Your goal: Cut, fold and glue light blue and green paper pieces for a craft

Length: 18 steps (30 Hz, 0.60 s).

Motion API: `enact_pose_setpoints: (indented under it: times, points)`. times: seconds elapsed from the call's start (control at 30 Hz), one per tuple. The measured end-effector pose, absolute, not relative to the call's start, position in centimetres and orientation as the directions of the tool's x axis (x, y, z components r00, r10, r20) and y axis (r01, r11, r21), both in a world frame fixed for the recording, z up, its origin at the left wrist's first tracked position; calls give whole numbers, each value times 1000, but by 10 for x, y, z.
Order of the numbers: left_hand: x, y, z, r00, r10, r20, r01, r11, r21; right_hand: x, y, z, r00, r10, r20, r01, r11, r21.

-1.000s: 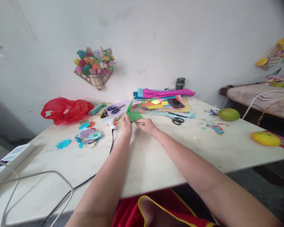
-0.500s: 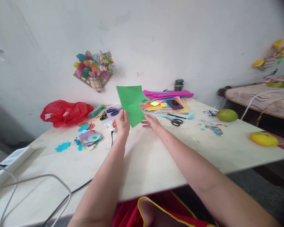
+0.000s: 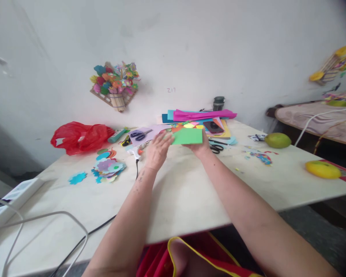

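Note:
A sheet of green paper is held above the table, tilted nearly flat so that it looks like a low rectangle. My right hand grips it at the right edge, with fingers beneath and the thumb mostly hidden. At the paper's left edge, my left hand has its back up and its fingers stretched out, close to or touching the sheet. Left of that hand lie a white hot glue gun and dark scissors on a lilac sheet. Black-handled scissors are partly hidden behind my right hand.
Paper flower cutouts and a red plastic bag lie left. Coloured sheets with a phone are stacked at the back. Paper scraps and two fruits sit right. A white power strip and cables occupy the near left.
The green paper has tipped from upright to nearly flat and moved right. My right hand has taken hold of its right side. My left hand has loosened its grip, fingers now extended.

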<state>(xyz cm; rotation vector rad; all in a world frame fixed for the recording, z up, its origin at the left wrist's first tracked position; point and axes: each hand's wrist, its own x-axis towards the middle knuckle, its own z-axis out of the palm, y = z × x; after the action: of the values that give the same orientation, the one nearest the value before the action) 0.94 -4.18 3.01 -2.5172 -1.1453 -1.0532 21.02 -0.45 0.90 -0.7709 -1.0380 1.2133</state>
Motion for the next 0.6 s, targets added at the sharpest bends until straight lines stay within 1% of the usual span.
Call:
enact_pose_setpoints:
  times: [0.07, 0.13, 0.27, 0.33, 0.43, 0.5, 0.53, 0.6]
  points:
    - [15, -42, 22, 595, 614, 518, 683, -726, 75, 219, -1, 5, 6, 992, 128, -374, 121, -920]
    - [21, -44, 15, 666, 630, 399, 664, -745, 68, 229, 1, 1, -34, 999, 22, -355, 8, -935]
    - [27, -55, 10, 670, 687, 281, 685, -718, 123, 245, -1, -3, -57, 991, -121, -331, -133, -934]
    - [28, -58, 9, 672, 694, 257, 689, -714, 127, 247, -3, -4, -60, 984, -170, -266, -180, -947]
    - [27, -54, 5, 670, 689, 276, 678, -720, 150, 243, -2, -9, -5, 985, -170, -84, -170, -982]
    - [26, -48, -1, 671, 688, 276, 674, -721, 161, 238, 1, -14, 54, 990, -133, -14, -133, -991]
    - [26, -45, -4, 667, 702, 249, 687, -709, 160, 236, 3, -17, 83, 990, -115, 0, -116, -993]
    - [24, -41, -11, 636, 760, 135, 742, -650, 162, 232, 8, -22, 129, 989, -73, 25, -77, -997]
